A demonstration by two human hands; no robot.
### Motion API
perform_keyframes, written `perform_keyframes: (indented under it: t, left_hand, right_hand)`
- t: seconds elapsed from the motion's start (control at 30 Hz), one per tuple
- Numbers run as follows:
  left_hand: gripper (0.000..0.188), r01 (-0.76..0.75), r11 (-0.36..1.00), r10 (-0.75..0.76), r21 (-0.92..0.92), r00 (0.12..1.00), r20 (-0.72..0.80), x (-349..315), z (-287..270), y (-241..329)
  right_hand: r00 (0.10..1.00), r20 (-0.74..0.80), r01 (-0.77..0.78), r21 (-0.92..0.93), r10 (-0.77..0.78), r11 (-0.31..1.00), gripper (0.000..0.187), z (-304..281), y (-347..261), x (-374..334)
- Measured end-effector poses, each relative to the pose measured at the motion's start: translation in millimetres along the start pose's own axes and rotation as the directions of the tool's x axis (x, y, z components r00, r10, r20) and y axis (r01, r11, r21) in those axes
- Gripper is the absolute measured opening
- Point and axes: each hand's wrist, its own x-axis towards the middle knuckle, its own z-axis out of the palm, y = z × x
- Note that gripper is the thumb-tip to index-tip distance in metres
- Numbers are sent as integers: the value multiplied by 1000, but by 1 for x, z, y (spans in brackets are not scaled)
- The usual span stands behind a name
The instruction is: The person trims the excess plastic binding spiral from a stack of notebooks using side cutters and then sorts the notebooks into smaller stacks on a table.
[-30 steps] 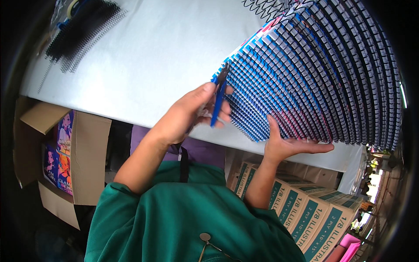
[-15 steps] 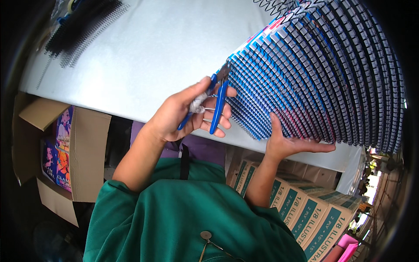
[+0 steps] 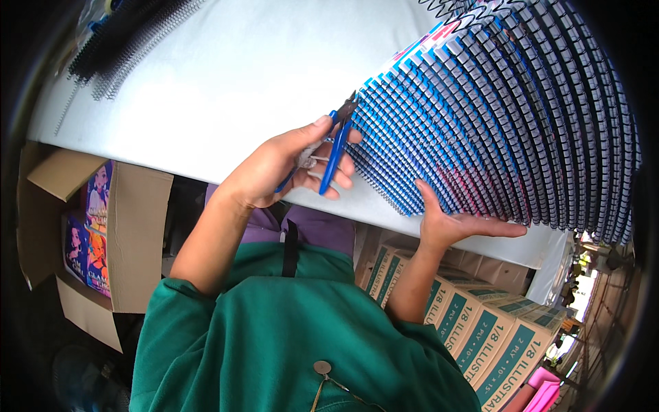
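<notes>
My left hand grips a pair of blue-handled pliers. Their dark jaws point up at the left end of a long fanned row of spiral-bound notebooks with blue covers and black wire spines. The row lies on a white table. My right hand is open, its palm and fingers laid flat against the near lower edge of the notebook row, steadying it. Whether the jaws touch a wire end is too small to tell.
Loose black spiral wires lie at the table's far left. An open cardboard box with colourful booklets stands on the floor to the left. Green-and-white cartons are stacked under the table at the right.
My left hand has shifted its fingers on the pliers, whose handles have spread apart, with the jaws staying at the row's left end. My right hand has stayed under the notebooks.
</notes>
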Motion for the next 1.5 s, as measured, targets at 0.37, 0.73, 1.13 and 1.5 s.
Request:
perform_keyframes:
  t: [0.37, 0.73, 1.13, 1.5]
  left_hand:
    - [41, 103, 394, 498, 913, 811, -306, 0, 23, -14]
    - [56, 67, 997, -69, -24, 994, -90, -5, 1, -7]
    - [52, 62, 947, 14, 315, 972, -233, -10, 9, -2]
    - [55, 37, 981, 8, 193, 975, -224, -5, 13, -2]
  right_hand:
    - [999, -12, 35, -36, -36, 999, 153, 2, 2, -3]
    - [999, 46, 19, -87, -15, 996, 150, 6, 1, -15]
    - [1000, 13, 14, -60, -14, 998, 150, 9, 4, -17]
    - [1000, 24, 1, -81, 1, 997, 149, 9, 4, -22]
